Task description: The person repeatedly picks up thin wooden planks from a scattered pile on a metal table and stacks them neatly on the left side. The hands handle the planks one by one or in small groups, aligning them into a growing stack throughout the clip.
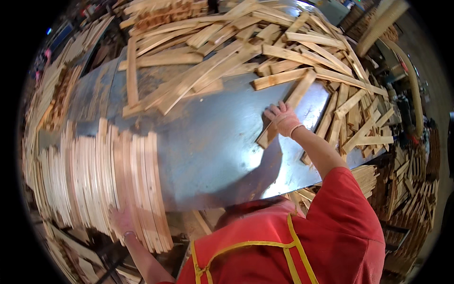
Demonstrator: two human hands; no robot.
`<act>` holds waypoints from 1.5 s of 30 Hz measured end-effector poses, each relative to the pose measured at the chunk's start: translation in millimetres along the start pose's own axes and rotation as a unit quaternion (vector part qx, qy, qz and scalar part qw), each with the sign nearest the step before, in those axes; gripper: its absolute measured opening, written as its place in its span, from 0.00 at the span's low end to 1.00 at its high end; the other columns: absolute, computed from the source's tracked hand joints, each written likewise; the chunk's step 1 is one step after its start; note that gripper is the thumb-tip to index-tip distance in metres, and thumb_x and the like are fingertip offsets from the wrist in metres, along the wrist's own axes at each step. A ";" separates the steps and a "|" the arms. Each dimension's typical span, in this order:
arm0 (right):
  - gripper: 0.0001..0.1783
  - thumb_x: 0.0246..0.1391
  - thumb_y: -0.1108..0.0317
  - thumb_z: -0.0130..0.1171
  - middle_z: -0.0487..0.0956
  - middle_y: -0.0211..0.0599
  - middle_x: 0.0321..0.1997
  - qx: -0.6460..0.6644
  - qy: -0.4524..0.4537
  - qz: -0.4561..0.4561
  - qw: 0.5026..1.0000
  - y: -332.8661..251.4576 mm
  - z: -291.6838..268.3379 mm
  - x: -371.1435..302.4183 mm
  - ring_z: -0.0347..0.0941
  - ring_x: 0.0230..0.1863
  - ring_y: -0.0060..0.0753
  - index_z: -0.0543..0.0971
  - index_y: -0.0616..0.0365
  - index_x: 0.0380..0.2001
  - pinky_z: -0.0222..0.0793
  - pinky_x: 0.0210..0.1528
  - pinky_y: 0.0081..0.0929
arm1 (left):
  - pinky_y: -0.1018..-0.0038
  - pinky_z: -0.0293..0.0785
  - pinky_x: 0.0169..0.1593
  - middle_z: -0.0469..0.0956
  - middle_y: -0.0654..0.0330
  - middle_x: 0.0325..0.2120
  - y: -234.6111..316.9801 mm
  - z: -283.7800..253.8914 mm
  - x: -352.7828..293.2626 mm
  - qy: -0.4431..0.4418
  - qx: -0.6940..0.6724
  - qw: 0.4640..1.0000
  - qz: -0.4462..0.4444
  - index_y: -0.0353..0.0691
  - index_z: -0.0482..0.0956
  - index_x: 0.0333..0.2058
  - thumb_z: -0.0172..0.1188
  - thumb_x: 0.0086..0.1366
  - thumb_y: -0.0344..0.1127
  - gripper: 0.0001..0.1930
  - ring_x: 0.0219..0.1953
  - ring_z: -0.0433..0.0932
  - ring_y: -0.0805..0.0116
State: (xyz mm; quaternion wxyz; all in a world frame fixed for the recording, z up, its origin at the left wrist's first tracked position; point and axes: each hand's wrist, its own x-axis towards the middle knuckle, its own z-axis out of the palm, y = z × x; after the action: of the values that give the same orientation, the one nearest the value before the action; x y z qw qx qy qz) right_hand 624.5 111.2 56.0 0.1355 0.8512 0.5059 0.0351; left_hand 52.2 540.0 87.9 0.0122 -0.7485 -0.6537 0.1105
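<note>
My right hand, in a pale pinkish glove, is closed over a short wooden board with its fingers across the left edge. The board lies slantwise on the metal tabletop, its far end by the loose pile. My left hand, gloved alike and somewhat blurred, rests with its fingers stretched out on the near part of a row of pale wooden slats. These slats stand packed side by side at the table's left.
Loose wooden boards lie heaped across the far side of the table, and more boards are jumbled at the right. Stacked wood stands beyond the right edge. A thick hose hangs at the far right.
</note>
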 end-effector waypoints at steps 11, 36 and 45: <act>0.17 0.54 0.63 0.62 0.81 0.39 0.46 0.177 0.055 0.173 0.967 14.4 -18.0 -6.8 0.77 0.55 0.47 0.83 0.51 0.48 0.72 0.58 0.45 | 0.55 0.76 0.60 0.75 0.45 0.61 298.4 12.7 -226.6 -0.088 -0.097 0.875 0.466 0.37 0.71 0.67 0.76 0.56 0.48 0.42 0.63 0.76 0.46; 0.33 0.56 0.73 0.61 0.79 0.59 0.51 0.577 -0.112 0.149 0.795 -329.9 -39.5 20.6 0.79 0.55 0.61 0.69 0.62 0.66 0.75 0.61 0.48 | 0.53 0.80 0.38 0.82 0.50 0.30 68.5 30.1 -194.0 -0.065 -0.222 0.946 0.228 0.40 0.81 0.32 0.69 0.62 0.53 0.20 0.32 0.83 0.45; 0.47 0.55 0.54 0.72 0.80 0.57 0.65 0.720 -0.314 -0.086 0.613 -370.3 -88.0 57.2 0.79 0.61 0.42 0.67 0.61 0.74 0.73 0.63 0.35 | 0.49 0.69 0.65 0.73 0.50 0.64 43.4 67.2 -178.4 0.132 -0.113 0.957 0.233 0.38 0.71 0.67 0.74 0.58 0.46 0.41 0.66 0.71 0.47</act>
State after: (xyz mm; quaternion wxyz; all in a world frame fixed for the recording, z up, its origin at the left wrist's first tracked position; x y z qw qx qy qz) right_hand 319.6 345.4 37.6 -0.3680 0.5865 0.3660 -0.6218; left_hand 60.7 350.2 42.0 -0.0127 -0.8847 -0.4616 -0.0642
